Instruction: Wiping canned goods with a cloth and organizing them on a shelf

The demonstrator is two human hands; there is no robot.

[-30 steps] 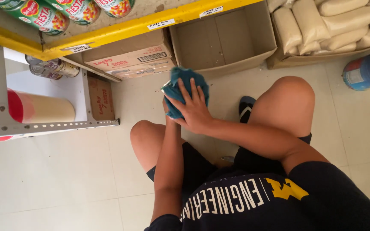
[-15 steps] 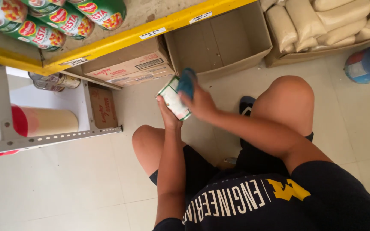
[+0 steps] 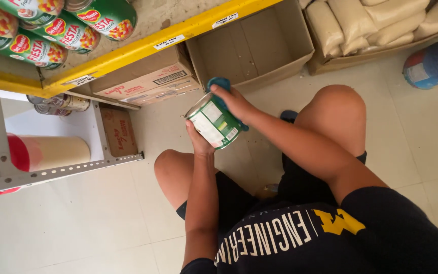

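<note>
Below yellow shelf [image 3: 143, 43]: left hand [image 3: 198, 142] cradles green-labelled can [image 3: 214, 122], tilted.

Cloth [image 3: 222, 85] mostly hidden behind can [image 3: 214, 123]; blue can [image 3: 434, 63] cut off.

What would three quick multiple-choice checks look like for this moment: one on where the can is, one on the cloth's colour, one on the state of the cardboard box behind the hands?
1. Where is the green-labelled metal can?
A. On the yellow shelf
B. Held in the hands above the floor
C. Inside the box

2. What colour is the cloth pressed on the can?
A. Blue-teal
B. Red
C. White

3. In what state is the open brown cardboard box behind the hands?
A. Taped shut
B. Full of cans
C. Open, nothing visible inside

Answers: 1 B, the left hand supports it from below, off the floor tiles; 2 A, the cloth under the right hand is blue-teal; 3 C, only bare inner walls show.
</note>
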